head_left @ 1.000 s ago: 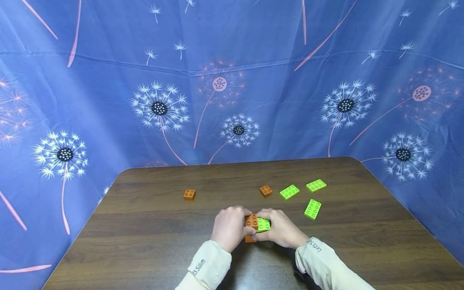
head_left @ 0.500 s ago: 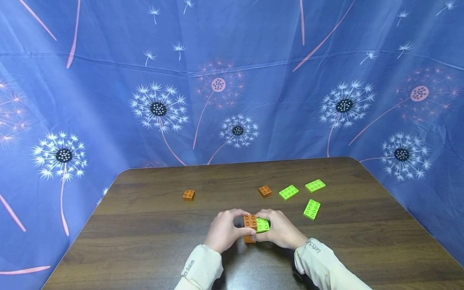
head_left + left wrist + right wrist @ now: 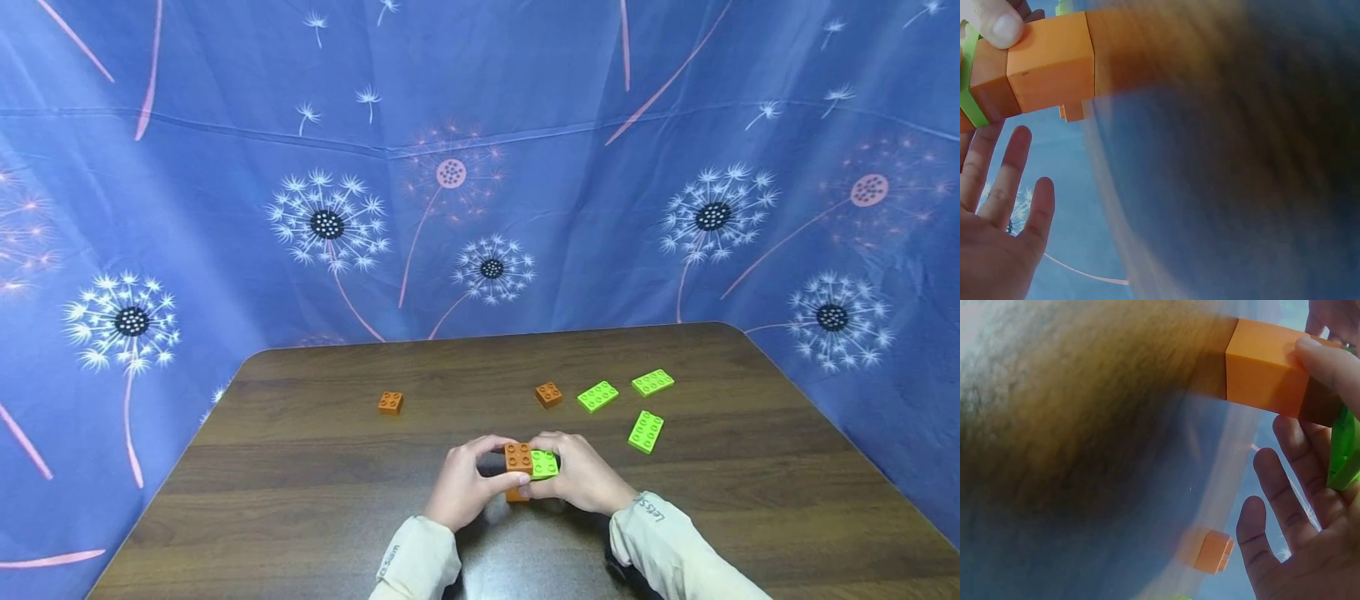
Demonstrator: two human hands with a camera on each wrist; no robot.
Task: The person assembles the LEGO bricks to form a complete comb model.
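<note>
A stack of toy building bricks stands on the table between both hands. On top is an orange brick (image 3: 518, 457) with four studs; a flat lime green brick (image 3: 544, 464) sticks out to its right, and a lower orange brick (image 3: 517, 494) shows underneath. My left hand (image 3: 461, 483) pinches the upper stack from the left, thumb in front and index finger behind. From the right, my right hand (image 3: 588, 475) grips around the green brick, its thumb lying on an orange brick (image 3: 1266, 365) in the right wrist view. Other fingers extend loosely. The hands hide part of the stack.
One loose orange brick (image 3: 391, 402) lies at the back left, another orange brick (image 3: 548, 394) behind the stack. Toward the right lie three flat green bricks (image 3: 597, 397). A blue patterned cloth (image 3: 585, 192) hangs behind the wooden table (image 3: 315, 467).
My left hand has shifted slightly left, its palm farther from the stack and a wider gap between thumb and index finger. The right hand and loose bricks stay about the same.
</note>
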